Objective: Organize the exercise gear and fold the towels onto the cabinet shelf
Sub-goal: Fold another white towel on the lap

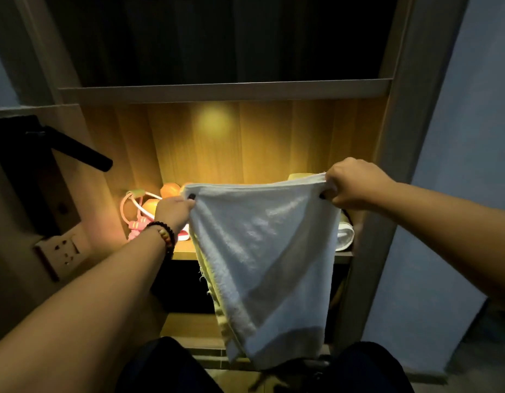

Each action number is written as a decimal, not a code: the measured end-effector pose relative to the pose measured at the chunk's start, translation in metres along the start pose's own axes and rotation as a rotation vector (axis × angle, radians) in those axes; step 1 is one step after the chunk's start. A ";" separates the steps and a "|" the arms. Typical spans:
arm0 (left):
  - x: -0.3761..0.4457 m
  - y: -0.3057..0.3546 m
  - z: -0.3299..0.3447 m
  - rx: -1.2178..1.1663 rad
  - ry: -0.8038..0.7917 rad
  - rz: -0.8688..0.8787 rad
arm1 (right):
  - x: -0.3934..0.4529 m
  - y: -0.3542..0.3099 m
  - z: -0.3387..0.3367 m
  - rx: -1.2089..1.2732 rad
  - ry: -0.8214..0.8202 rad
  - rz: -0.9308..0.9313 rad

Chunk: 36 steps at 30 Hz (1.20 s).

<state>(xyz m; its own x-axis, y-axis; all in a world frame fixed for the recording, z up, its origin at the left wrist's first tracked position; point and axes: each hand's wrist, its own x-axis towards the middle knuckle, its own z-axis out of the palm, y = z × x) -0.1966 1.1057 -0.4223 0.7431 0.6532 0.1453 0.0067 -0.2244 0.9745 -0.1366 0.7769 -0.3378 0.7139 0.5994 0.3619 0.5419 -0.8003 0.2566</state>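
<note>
White terry towel [262, 251] hung between our hands, left hand [174, 211] pinching its nine-o'clock corner, right hand [356, 184] its three-o'clock; long axis dropped toward six, lit wooden shelf [186, 254] just beyond.

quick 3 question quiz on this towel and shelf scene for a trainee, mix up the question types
1. True or false: the white towel lies folded on the lit shelf.
2. Which of the hands is next to a beaded bracelet? A) left hand B) right hand
3. Fill in: a pink ____ sits on the shelf's left side.

Key: 1 false, both hands hold it up by its top corners and it hangs in front of the shelf. 2 A. 3 jump rope, beside orange balls.
</note>
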 end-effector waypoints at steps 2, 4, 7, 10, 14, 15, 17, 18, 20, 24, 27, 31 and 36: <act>-0.002 -0.007 0.008 -0.255 0.039 -0.138 | -0.006 0.000 0.005 0.048 0.045 -0.013; -0.005 -0.012 0.015 -0.306 0.077 -0.190 | -0.009 -0.002 0.008 0.045 0.015 -0.019; -0.002 -0.016 0.021 -0.222 0.112 -0.159 | -0.010 -0.001 0.011 0.090 0.005 -0.023; 0.002 -0.017 0.020 -0.107 0.123 -0.155 | -0.009 0.001 0.008 0.215 -0.127 0.004; 0.005 -0.017 0.015 -0.049 0.174 -0.147 | -0.007 -0.004 0.006 0.354 -0.149 -0.026; 0.004 -0.017 0.013 -0.038 0.193 -0.138 | -0.006 -0.006 0.006 0.356 -0.151 -0.035; 0.002 -0.016 0.010 -0.025 0.218 -0.117 | -0.005 -0.011 0.009 0.330 -0.143 -0.047; 0.001 -0.015 0.009 -0.026 0.229 -0.113 | -0.004 -0.012 0.011 0.316 -0.133 -0.043; 0.001 -0.016 0.008 -0.081 0.245 -0.109 | -0.004 -0.014 0.014 0.297 -0.102 -0.019; -0.005 -0.011 0.007 -0.118 0.216 -0.062 | -0.001 -0.014 0.021 0.252 -0.041 0.046; -0.011 -0.002 0.009 -0.160 0.143 0.006 | 0.000 -0.003 0.020 0.209 0.015 0.116; -0.025 0.025 0.013 -0.297 0.053 0.008 | -0.004 0.017 0.007 0.144 0.112 0.161; -0.051 0.063 0.025 -0.358 -0.041 0.058 | -0.020 0.050 -0.021 0.071 0.191 0.199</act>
<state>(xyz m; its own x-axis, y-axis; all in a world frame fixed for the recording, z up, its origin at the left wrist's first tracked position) -0.2169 1.0399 -0.3724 0.7614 0.6159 0.2024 -0.2655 0.0114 0.9640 -0.1326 0.7247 -0.3136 0.7164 0.4116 0.5633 0.4338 -0.8952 0.1025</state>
